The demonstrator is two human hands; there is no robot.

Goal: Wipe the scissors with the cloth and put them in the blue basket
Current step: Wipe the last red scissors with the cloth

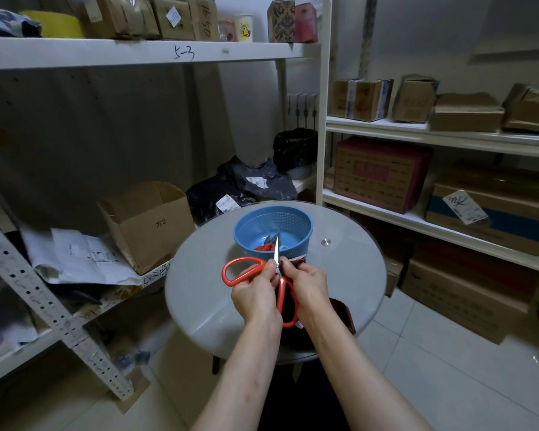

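- Head view: the red-handled scissors (281, 295) are held spread open above the round glass table (358, 275), one blade pointing to the far side and its tip seen against the near wall of the blue basket (305, 223).
- The left hand (255, 293) is closed around the scissors near the pivot. One handle loop juts out to the left, and the other hangs toward the near edge between the two wrists.
- The right hand (308, 284) is curled, and a dark brown cloth (344, 317) is pinched by it against the scissors near the pivot. The rest of the cloth trails under the right wrist onto the glass.
- The blue basket stands on the far half of the table. A second pair of red-handled scissors (263, 246) lies inside it.
- "5-3" is handwritten on the front edge of the upper left shelf (184, 52). "05.91" is read on a carton (206, 21) above it, beside a white cup with a bee drawing (244, 28).
- "方2" is marked on the open cardboard box (147, 225) on the lower left shelf.
- A slanted label (462, 206) on a carton at the right carries handwriting that cannot be read.
- Bare glass is seen left and right of the hands. A small metal stud (325, 242) sits just right of the basket.
- The table's rim is flanked by shelving on both sides, with tiled floor (448, 368) at the near right.
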